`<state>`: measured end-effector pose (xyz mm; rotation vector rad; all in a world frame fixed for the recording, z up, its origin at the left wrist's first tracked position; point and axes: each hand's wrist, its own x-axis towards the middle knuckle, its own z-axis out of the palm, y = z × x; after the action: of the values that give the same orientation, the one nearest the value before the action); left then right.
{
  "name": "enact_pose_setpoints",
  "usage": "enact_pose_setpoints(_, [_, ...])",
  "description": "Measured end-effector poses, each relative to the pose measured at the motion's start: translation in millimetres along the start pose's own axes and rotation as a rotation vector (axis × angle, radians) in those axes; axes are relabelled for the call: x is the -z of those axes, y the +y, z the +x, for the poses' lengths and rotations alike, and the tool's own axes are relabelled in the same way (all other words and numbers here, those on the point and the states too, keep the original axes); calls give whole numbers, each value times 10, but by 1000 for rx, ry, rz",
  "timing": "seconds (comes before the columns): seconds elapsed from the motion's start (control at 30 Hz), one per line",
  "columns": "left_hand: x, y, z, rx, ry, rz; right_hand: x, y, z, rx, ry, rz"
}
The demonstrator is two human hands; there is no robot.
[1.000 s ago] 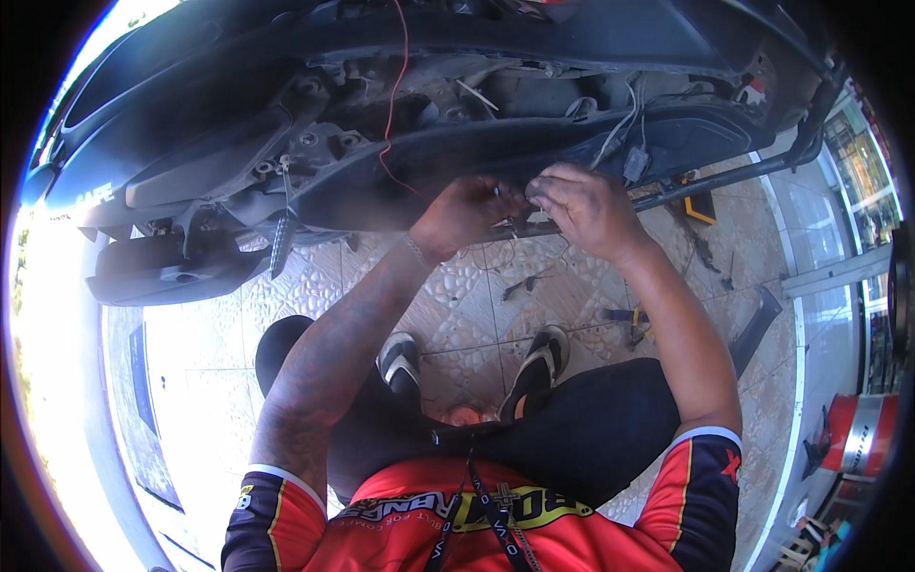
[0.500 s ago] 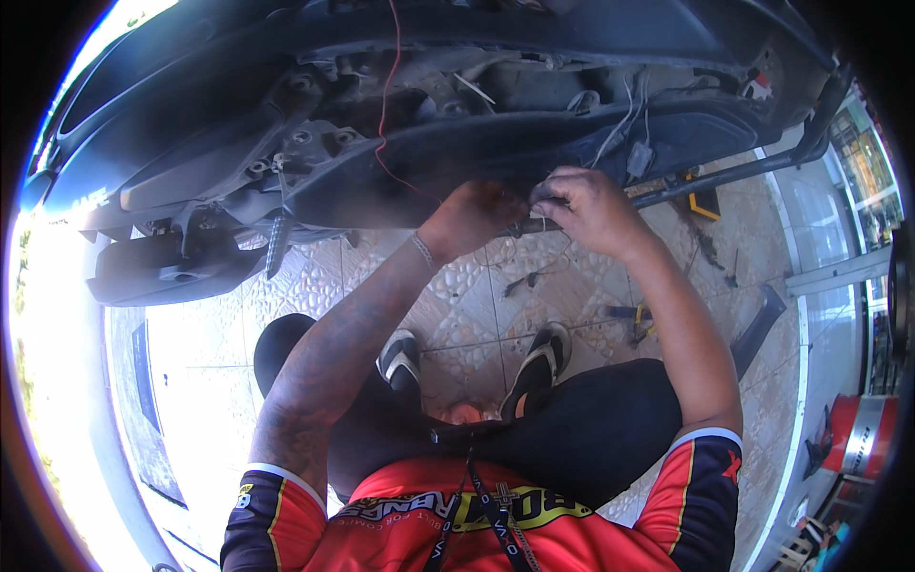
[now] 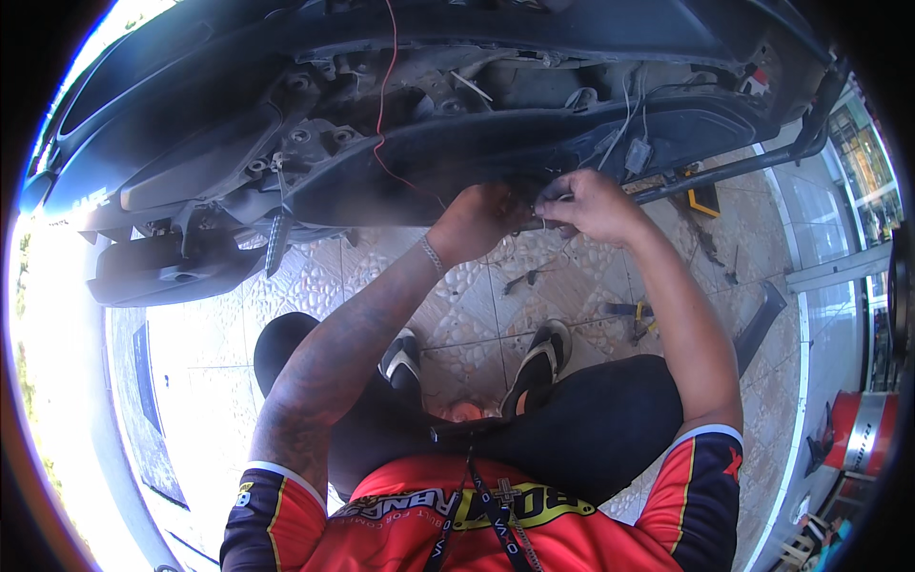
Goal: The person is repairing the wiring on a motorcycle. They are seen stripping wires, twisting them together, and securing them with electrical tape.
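A thin red wire [image 3: 383,114] hangs down over the dark body of a scooter [image 3: 381,186] and runs into my left hand [image 3: 477,225]. That hand is closed, its fingertips turned away from view. Close beside it, my right hand [image 3: 599,208] pinches a thin pale wire [image 3: 546,225] between thumb and fingers. The fingertips of both hands nearly meet in front of the scooter's lower side panel. The wire ends between them are too small and shaded to make out.
Pale loose wires [image 3: 629,110] with a small grey connector [image 3: 639,155] hang at the right of the scooter. A dark metal bar [image 3: 734,174] runs along the right. On the tiled floor [image 3: 457,334] lie yellow-and-black tools [image 3: 705,202], pliers [image 3: 640,315] and a long dark trim piece [image 3: 761,324].
Both hands have shifted slightly to the right, and the fingers of my right hand have changed their pinch. The red wire has moved a little with my left hand.
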<state>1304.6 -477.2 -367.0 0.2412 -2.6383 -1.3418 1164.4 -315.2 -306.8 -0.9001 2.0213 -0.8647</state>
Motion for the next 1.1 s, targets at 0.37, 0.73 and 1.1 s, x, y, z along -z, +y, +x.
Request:
enact_pose_setpoints(0.37, [-7, -34, -21, -63, 112, 28, -103, 173, 142, -128, -40, 370])
enact_pose_setpoints(0.73, [15, -28, -37, -4, 189, -32, -43, 181, 43, 541, 169, -376])
enact_pose_setpoints(1.1, [-19, -39, -27, -30, 192, -24, -123, 157, 80, 417, 193, -300])
